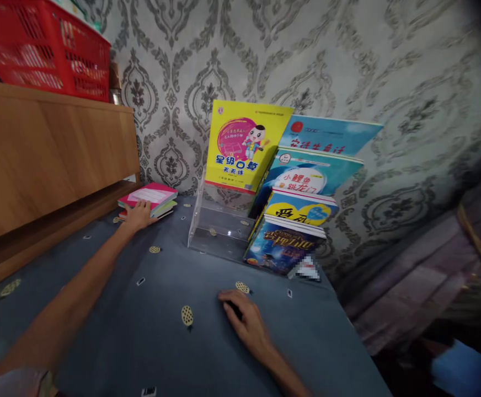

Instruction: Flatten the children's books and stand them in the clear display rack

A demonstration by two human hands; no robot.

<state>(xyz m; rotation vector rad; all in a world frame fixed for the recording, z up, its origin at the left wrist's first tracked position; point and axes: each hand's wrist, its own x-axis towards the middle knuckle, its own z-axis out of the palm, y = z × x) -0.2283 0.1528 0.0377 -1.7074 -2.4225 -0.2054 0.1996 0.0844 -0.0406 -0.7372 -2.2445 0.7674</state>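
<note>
Well, at far left a red basket (64,60) stands on a wooden cabinet (54,127), and beside it on the dark tablecloth (158,292) lies the stack of books (158,193), flat, its pink cover facing up. The stack sits askew, one end angled toward the clear rack (219,238); its long axis is hard to tell under the hand. The left hand (140,215) lies over its near edge, fingers slightly spread and bent on the cover — whether they grip, I cannot tell. In the rack, a yellow book (244,146) leans back, long axis upright, cover outward. In front, the right hand (246,322) is at the tablecloth, thumb and forefinger apart, fingers loosely curled — holding nothing. Right of the yellow book, more books (302,182) stand in tiers, covers outward.
</note>
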